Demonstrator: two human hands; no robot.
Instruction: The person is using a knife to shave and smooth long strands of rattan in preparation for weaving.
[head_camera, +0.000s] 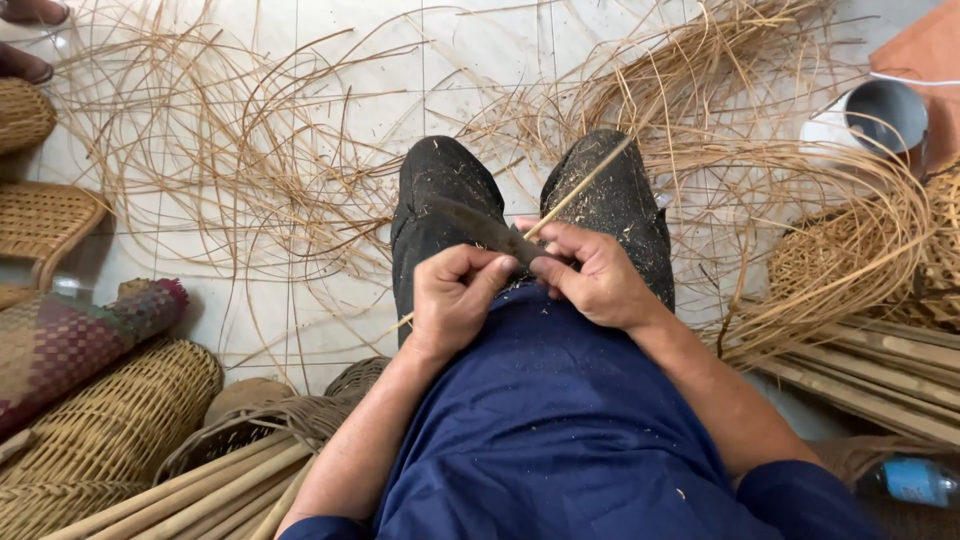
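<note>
**Blade meets cane over our knees**

Seated on the tiled floor (300, 320), we work a thin cane strip (575, 190) in our lap. Our left hand (452, 295) is closed around the handle end of a dark knife (480, 228), its blade slanting up toward ten o'clock across our left knee. Our right hand (592, 272) pinches the strip just beside the blade, thumb and fingers tight on it; the strip runs from that grip toward one o'clock over our right knee, and a short pale length shows below the left hand, toward seven o'clock. Both hands touch above our dark, dust-flecked trousers (440, 190) and blue shirt (560, 420).

Loose cane strands (230, 170) lie tangled across the floor from nine to two o'clock. Woven baskets (110, 410) sit at eight o'clock, with a rolled woven mat (70, 340) above them. Thick cane poles (880, 370) lie at four o'clock, a grey pipe (885, 115) at two o'clock, and a blue-labelled bottle (915, 482) at five o'clock.
</note>
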